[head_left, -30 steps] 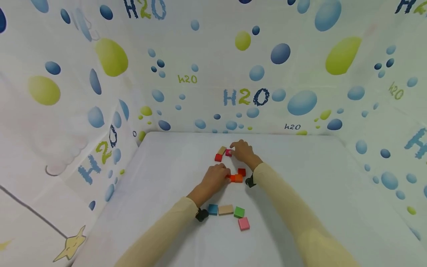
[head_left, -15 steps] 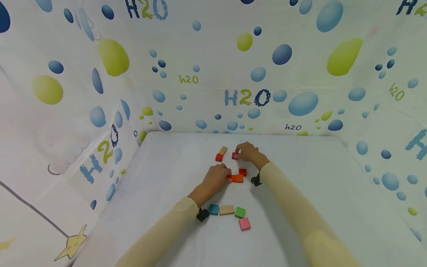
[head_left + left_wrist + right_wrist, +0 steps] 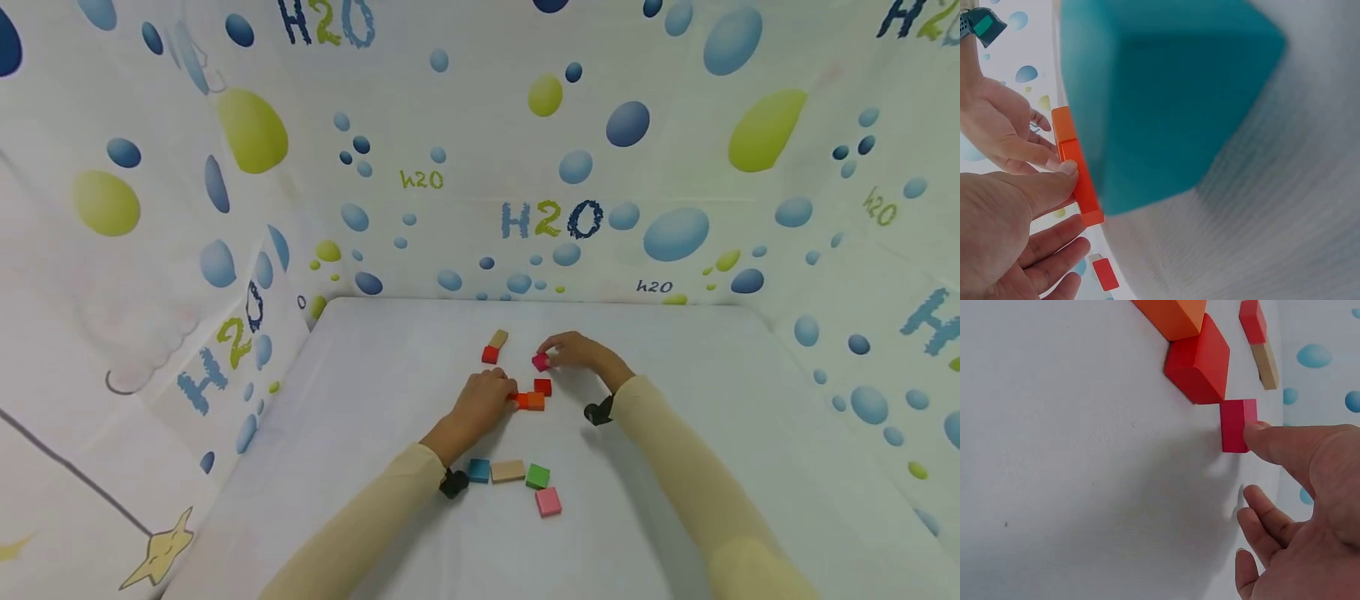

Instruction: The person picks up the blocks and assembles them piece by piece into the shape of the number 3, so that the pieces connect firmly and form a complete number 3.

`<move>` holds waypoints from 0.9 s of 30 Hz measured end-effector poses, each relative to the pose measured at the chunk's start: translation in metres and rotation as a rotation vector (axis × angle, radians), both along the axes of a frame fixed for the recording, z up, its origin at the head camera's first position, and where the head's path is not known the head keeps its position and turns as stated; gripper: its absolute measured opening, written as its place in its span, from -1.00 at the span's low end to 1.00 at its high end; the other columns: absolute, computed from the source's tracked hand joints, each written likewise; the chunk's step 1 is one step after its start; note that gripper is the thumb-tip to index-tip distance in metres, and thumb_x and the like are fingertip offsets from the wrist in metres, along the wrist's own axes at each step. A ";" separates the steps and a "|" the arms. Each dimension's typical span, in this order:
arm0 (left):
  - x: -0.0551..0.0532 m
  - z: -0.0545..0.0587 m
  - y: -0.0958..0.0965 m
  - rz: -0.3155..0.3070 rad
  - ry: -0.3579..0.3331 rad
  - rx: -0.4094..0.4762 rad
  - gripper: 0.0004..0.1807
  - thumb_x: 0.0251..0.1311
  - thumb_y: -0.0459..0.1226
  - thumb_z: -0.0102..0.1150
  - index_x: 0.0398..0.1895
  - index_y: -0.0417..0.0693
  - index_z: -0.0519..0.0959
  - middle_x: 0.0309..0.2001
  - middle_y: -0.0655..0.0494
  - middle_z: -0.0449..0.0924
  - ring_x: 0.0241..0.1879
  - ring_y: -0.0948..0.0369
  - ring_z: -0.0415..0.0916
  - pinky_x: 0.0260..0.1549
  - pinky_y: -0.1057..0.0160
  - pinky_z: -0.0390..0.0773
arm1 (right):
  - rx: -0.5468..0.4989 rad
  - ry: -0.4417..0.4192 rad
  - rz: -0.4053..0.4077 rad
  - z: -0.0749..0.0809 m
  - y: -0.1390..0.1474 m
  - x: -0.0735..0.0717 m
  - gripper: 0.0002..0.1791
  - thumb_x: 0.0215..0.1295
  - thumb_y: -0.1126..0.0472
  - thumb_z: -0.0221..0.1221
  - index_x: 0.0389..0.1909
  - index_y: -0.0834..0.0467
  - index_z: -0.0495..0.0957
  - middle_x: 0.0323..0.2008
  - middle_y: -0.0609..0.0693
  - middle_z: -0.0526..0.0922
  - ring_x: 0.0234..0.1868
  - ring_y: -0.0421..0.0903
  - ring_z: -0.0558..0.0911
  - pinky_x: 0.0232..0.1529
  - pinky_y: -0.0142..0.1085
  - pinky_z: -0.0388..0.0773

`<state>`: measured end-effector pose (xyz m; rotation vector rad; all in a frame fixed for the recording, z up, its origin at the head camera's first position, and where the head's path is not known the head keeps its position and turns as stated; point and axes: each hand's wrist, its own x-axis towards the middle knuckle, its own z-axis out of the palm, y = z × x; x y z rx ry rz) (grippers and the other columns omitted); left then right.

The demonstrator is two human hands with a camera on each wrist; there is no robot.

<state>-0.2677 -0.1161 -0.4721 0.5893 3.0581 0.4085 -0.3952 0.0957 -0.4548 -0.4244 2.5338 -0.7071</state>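
Note:
My left hand (image 3: 483,408) pinches an orange-red block (image 3: 1082,181), its thumb on the near face in the left wrist view. An orange block (image 3: 536,402) lies end to end with that one. Touching the orange block's far side is a red block (image 3: 1200,359). My right hand (image 3: 581,350) holds a small magenta block (image 3: 1233,425) between thumb and fingers, just beyond the red block; the other fingers are spread loosely. In the head view the left fingers hide part of the orange-red block.
Farther back lie another red block (image 3: 490,354) and a wooden block (image 3: 499,338). Nearer the body are a blue block (image 3: 478,471), a wooden plank block (image 3: 507,472), a green block (image 3: 537,477) and a pink block (image 3: 548,502). A patterned curtain (image 3: 465,200) borders the white table (image 3: 375,500).
My right hand has drawn the magenta block away from the far red and wooden blocks, rightward and nearer to the red block. The left hand stays in place.

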 end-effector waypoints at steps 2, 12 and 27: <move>0.000 0.000 0.000 0.001 -0.002 -0.003 -0.70 0.38 -0.14 0.39 0.10 0.01 0.76 0.04 0.01 0.71 0.05 0.07 0.60 0.20 0.03 0.59 | -0.018 -0.011 -0.010 0.001 0.001 0.003 -0.58 0.52 0.17 0.17 0.33 0.03 0.60 0.48 0.25 0.41 0.45 0.26 0.35 0.46 0.22 0.34; 0.002 0.002 0.000 0.007 -0.007 0.013 -0.72 0.39 -0.15 0.39 0.09 0.00 0.75 0.02 0.01 0.70 0.05 0.08 0.59 0.20 0.04 0.57 | -0.002 0.051 -0.057 -0.006 -0.002 0.005 -0.62 0.50 0.09 0.22 0.24 0.10 0.61 0.33 0.21 0.54 0.32 0.18 0.45 0.33 0.10 0.52; 0.002 -0.001 -0.001 0.004 0.020 0.021 -0.74 0.39 -0.16 0.39 0.07 0.01 0.76 0.02 0.02 0.71 0.04 0.07 0.60 0.21 0.02 0.58 | -0.022 -0.008 0.002 0.003 0.000 0.013 -0.66 0.48 0.17 0.23 0.21 0.11 0.65 0.25 0.18 0.61 0.25 0.15 0.51 0.32 0.08 0.53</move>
